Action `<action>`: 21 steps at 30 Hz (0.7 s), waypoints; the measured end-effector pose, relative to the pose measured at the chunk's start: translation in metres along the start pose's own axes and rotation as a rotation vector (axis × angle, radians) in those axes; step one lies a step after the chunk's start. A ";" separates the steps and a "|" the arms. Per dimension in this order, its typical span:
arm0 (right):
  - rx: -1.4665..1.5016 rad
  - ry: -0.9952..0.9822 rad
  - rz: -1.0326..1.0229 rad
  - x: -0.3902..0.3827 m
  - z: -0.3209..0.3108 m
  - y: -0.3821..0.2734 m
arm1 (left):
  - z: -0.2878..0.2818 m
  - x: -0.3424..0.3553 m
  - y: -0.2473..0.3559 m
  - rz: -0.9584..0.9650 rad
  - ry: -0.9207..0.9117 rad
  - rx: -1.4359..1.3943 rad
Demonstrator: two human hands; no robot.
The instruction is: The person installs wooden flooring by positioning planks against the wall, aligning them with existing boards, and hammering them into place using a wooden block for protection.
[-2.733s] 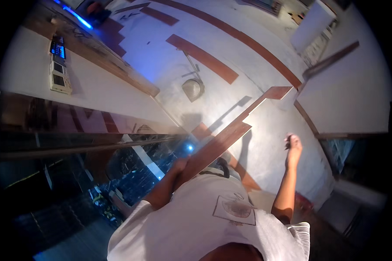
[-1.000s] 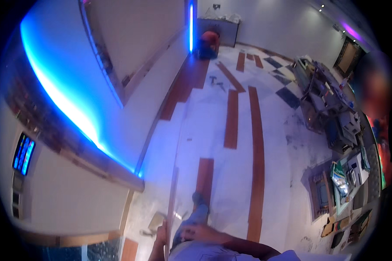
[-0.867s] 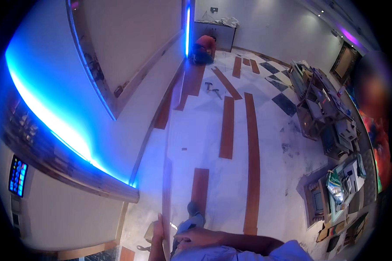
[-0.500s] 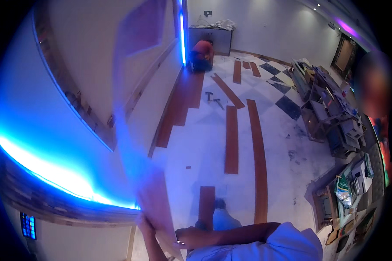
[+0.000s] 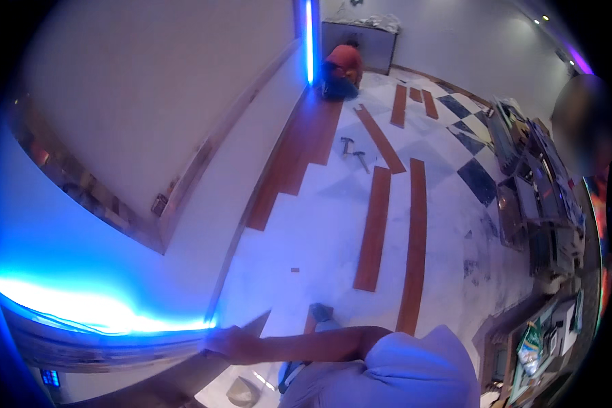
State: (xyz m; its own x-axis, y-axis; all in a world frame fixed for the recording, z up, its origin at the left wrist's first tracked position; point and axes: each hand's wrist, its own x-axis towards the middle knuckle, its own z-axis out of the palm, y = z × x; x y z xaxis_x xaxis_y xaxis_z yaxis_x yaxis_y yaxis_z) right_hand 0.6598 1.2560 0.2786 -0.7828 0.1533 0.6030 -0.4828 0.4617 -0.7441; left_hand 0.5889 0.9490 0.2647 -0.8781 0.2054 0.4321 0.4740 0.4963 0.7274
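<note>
R hand [image 5: 232,345] on brn plank [image 5: 173,384], fingers nr edge, ends both sides

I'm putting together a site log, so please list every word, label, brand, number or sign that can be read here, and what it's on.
No text can be read in this view.
Green-and-white bag at the lower right: any print is too small and blurred to read.
Small blue-lit panel at the lower left: any marks are too small to make out.
</note>
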 end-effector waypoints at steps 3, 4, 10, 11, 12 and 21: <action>0.117 -0.104 -0.055 0.038 -0.019 0.028 | 0.015 -0.031 0.066 -0.549 0.035 -0.387; 0.150 -0.203 0.023 0.049 -0.026 0.034 | 0.005 -0.050 0.030 -0.625 -0.169 0.093; -0.023 -0.143 0.122 0.036 0.015 0.086 | 0.111 -0.081 0.089 -0.800 0.253 -0.664; -0.047 -0.097 0.157 0.025 0.015 0.098 | 0.114 -0.097 0.067 -0.832 0.210 -0.719; 0.027 -0.106 0.262 0.009 0.014 0.112 | 0.120 -0.112 0.043 -0.873 0.240 -0.776; -0.555 -0.055 1.123 -0.165 -0.153 0.217 | 0.178 -0.122 -0.027 -1.327 0.316 -1.157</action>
State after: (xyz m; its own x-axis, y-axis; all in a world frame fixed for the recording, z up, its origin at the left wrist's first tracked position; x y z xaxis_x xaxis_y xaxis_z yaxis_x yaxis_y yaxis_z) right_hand 0.7441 1.4646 0.0618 -0.6759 0.6697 -0.3076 0.6807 0.4073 -0.6089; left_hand 0.6720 1.0604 0.0974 -0.6927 -0.0216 -0.7209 -0.5472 -0.6353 0.5449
